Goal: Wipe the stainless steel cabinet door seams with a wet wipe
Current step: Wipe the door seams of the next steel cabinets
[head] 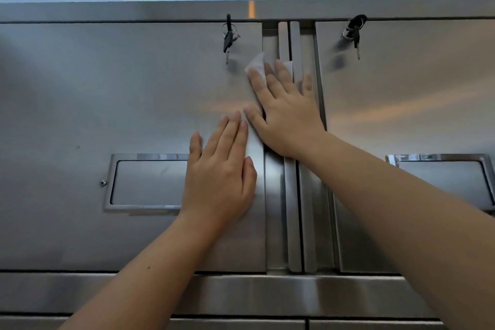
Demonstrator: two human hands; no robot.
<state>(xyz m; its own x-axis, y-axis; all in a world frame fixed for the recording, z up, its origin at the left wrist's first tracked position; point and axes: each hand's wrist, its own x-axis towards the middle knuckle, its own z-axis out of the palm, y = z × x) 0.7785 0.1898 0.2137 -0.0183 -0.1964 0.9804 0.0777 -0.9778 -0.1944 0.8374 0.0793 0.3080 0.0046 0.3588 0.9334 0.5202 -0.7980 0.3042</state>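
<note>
Two flat hands, left hand [219, 169] on door [80, 115], right hand [286, 112] pressing wipe [257, 64], vertical seam [297, 222]

The right hand [285, 112] presses a white wet wipe [256, 65] flat over the centre seam [297, 209] between two steel cabinet doors, fingers straight and spread. The left hand [219, 171] rests flat on the left door [93, 102] just beside the seam. Keys [228, 36] hang above.

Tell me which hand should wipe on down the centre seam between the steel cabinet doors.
Right. The right hand presses the white wet wipe flat over the vertical seam between the stainless steel doors. The left hand rests bare on the left door beside the seam, holding no wipe.
</note>
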